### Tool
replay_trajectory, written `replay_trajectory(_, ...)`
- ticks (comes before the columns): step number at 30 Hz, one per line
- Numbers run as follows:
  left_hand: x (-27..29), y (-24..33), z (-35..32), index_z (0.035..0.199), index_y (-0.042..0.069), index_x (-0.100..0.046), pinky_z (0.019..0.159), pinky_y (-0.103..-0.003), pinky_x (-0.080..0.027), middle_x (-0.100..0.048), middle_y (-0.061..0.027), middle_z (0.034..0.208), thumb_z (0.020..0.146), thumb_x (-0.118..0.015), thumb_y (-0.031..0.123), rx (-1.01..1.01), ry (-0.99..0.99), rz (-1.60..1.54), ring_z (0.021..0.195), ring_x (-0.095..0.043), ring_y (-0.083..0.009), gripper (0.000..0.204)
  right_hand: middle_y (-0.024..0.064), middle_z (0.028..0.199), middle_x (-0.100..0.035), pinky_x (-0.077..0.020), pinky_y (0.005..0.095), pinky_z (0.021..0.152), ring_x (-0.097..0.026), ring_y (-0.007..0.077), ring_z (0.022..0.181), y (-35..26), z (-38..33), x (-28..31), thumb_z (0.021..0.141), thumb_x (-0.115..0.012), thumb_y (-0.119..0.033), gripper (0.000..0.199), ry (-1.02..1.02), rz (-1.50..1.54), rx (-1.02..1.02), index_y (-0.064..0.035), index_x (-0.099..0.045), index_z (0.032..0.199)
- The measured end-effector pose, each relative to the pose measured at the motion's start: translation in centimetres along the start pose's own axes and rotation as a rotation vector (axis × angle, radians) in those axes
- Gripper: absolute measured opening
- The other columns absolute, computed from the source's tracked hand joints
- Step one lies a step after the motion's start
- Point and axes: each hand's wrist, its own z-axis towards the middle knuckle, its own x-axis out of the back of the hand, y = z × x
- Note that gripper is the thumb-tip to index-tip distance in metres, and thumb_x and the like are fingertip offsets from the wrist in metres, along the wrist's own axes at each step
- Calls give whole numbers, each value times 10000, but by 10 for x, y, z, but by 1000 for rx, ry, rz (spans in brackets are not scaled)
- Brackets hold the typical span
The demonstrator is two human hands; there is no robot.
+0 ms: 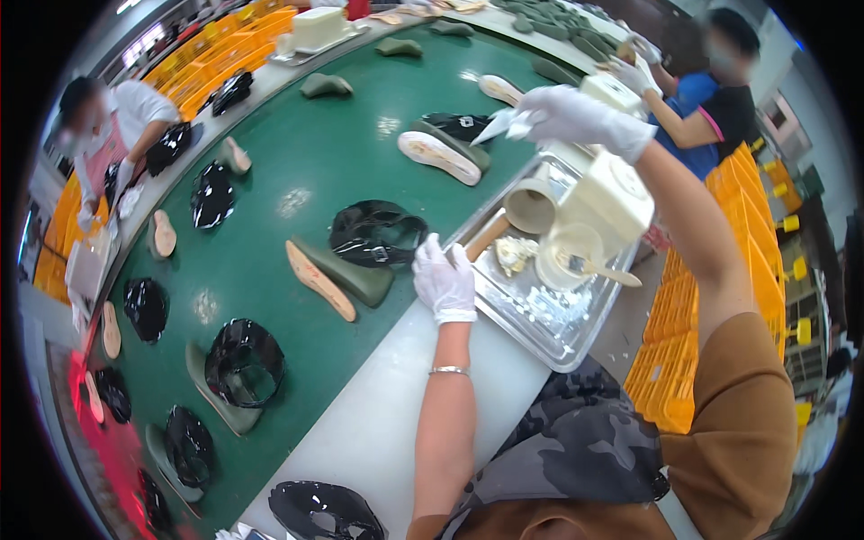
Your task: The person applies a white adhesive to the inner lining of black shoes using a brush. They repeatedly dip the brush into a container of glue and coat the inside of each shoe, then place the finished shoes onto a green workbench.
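My left hand (445, 281), in a white glove, pinches the right end of a glossy black shoe upper (376, 232) at the near edge of the green belt. My right hand (580, 119), also gloved, is raised over the far end of a metal tray (562, 355). Its fingers close on a pale pointed piece (495, 127) whose kind I cannot make out. Beside the left hand, the tray bears a beige cup (531, 205) lying tilted, a crumpled white wad (515, 256), and a clear tub (556, 268) with a wooden-handled brush (614, 274) in it.
The green belt (261, 261) carries several black uppers, green shoe lasts (355, 277) and pale insoles (439, 157). A cream plastic box (614, 193) stands by the tray. Orange crates (661, 360) are stacked at right. Co-workers stand at far left and far right.
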Motion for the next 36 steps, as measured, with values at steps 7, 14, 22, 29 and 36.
replay_trajectory(7,-3,2,-3,1103,10,-541,934,-409,-374,-504,-186,1163,815,-589,209,-83,81,39,1088,-462,-336,353,8,804,-618,-381,164,482,-547,30,616,89,-234,-4,802,-630,-128,292,571,585,-516,-3,-568,1059)
replay_trajectory(14,0,6,-3,1116,18,-552,897,-417,-398,-561,-205,1102,844,-542,296,-9,-116,108,1061,-503,-347,389,0,820,-599,-378,185,452,-572,55,606,83,-317,-113,809,-620,-129,260,617,870,-846,-77,-545,1052)
replay_trajectory(22,4,19,-3,1156,29,-541,815,-433,-445,-629,-219,991,852,-486,432,83,-225,182,938,-594,-370,507,78,823,-602,-477,362,707,-569,205,774,93,-271,-163,796,-607,-193,278,608,385,-701,-32,-553,1015)
replay_trajectory(29,8,23,0,1165,62,-539,811,-444,-450,-639,-222,942,849,-465,464,108,-253,263,908,-605,-382,517,124,1026,-547,-445,415,773,-498,327,890,93,-267,-173,752,-617,-204,280,371,-256,-524,-76,-606,1000)
replay_trajectory(36,5,-3,-1,1101,13,-559,802,-398,-465,-647,-209,918,896,-467,321,-21,18,-89,890,-622,-338,381,120,995,-615,-479,353,767,-611,253,834,84,-271,-158,813,-611,-183,364,504,465,-498,-9,-517,1119)
